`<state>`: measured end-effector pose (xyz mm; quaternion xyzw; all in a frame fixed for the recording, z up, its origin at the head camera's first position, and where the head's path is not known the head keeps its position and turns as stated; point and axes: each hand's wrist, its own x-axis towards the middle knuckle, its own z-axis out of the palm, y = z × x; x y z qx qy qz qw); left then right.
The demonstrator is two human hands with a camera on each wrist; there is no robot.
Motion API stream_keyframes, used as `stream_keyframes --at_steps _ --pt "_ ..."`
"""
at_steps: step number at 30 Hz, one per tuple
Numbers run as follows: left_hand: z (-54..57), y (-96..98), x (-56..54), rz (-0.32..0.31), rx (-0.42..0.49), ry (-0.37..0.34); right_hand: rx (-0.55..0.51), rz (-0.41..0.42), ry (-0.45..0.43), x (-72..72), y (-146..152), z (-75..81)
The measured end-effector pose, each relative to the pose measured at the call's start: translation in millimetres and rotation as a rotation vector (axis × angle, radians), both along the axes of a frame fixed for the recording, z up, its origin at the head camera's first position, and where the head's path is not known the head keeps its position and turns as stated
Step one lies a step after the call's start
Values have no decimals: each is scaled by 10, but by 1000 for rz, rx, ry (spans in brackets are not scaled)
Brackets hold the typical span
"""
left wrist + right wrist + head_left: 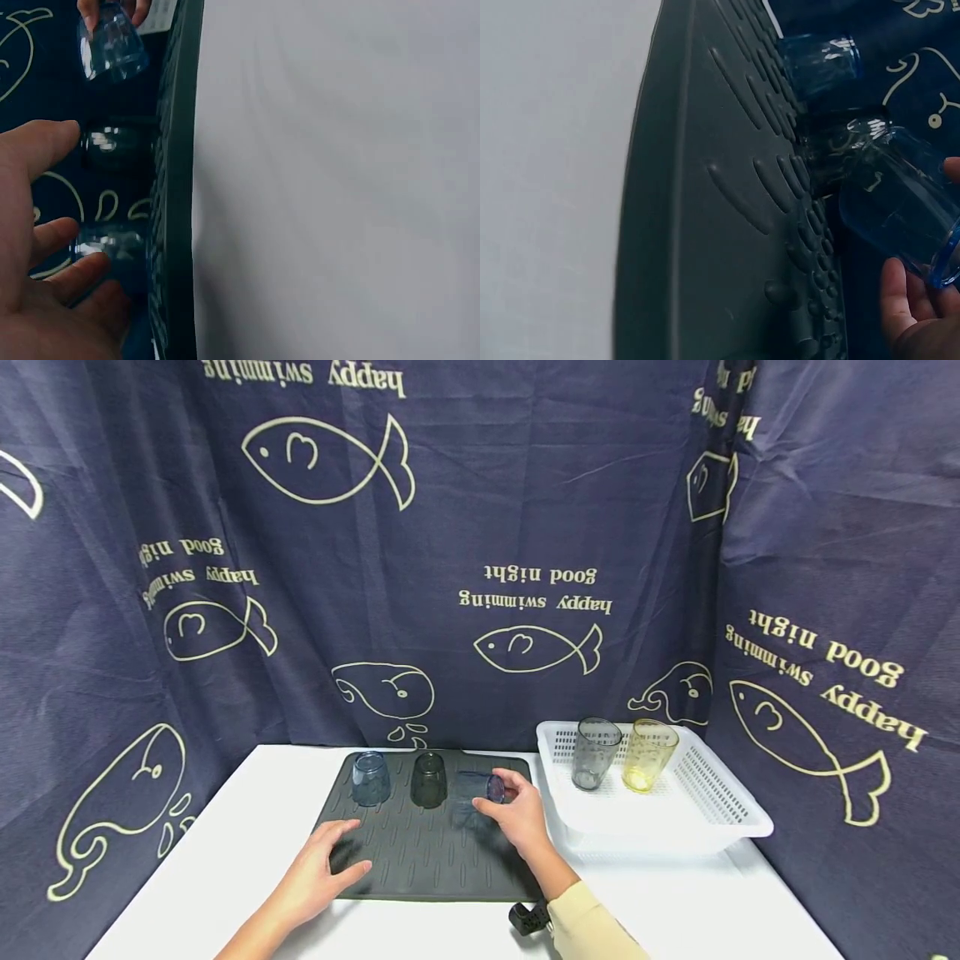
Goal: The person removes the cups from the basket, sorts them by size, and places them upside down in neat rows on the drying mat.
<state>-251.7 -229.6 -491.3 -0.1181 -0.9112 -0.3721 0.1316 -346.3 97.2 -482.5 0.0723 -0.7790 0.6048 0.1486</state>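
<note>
My right hand (pixel 517 810) grips a clear bluish drinking glass (pixel 472 797) by its thick-based end, fingers and thumb on either side. The glass is tilted sideways over the dark ribbed mat (pixel 420 860), its other end pointing left. In the right wrist view that glass (pixel 900 199) overlaps a dark grey glass (pixel 844 142). On the mat's back part, the grey glass (pixel 429 781) and a blue glass (pixel 371 779) stand upside down. My left hand (pixel 318 872) hovers over the mat's front left corner, thumb and fingers spread, holding nothing.
At the right stands a white perforated basket (pixel 675 831), holding a grey glass (pixel 596 756) and a yellow glass (pixel 648 756) upright. A small black device (pixel 528 918) is by the right wrist. A dark fish-print curtain (pixel 480 527) encloses the white table (pixel 217 835).
</note>
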Motion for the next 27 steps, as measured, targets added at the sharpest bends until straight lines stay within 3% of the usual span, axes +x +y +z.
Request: stream_keyframes --at_steps 5,13,19,27 --pt "-30 -158 3 59 -81 -9 28 -22 -3 -78 -10 -2" --pt "11 -396 19 151 -235 -211 43 -46 -32 -169 0 -9" --pt "-35 -473 40 142 -314 -262 42 -75 -51 -241 -5 -58" --pt "-47 -525 46 120 -375 -255 46 -101 -16 -360 35 -93"
